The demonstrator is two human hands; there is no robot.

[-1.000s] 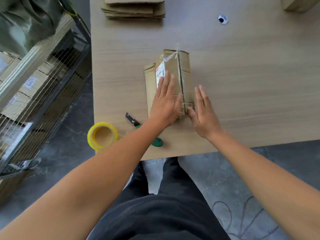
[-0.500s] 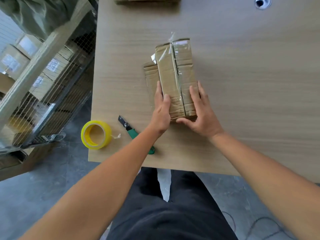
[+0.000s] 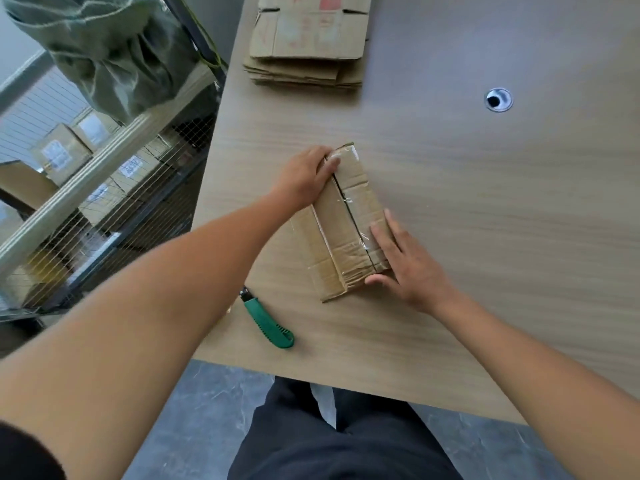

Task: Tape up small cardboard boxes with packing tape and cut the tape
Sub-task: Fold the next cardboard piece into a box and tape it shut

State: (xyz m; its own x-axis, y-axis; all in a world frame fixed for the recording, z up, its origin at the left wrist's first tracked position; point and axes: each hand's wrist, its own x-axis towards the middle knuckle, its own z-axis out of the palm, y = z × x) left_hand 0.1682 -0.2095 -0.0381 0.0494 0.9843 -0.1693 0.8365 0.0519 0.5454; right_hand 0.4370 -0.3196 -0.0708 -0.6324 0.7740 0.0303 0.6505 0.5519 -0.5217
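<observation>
I have the left hand (image 3: 304,178) gripping the box (image 3: 346,230) by its far end; right hand (image 3: 408,265) fingers flat on top.

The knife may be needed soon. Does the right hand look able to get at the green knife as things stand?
Probably yes. The knife lies uncovered on the table just near-left of the box, and the right hand, resting on the box's near end, has bare tabletop between it and the handle.
</observation>
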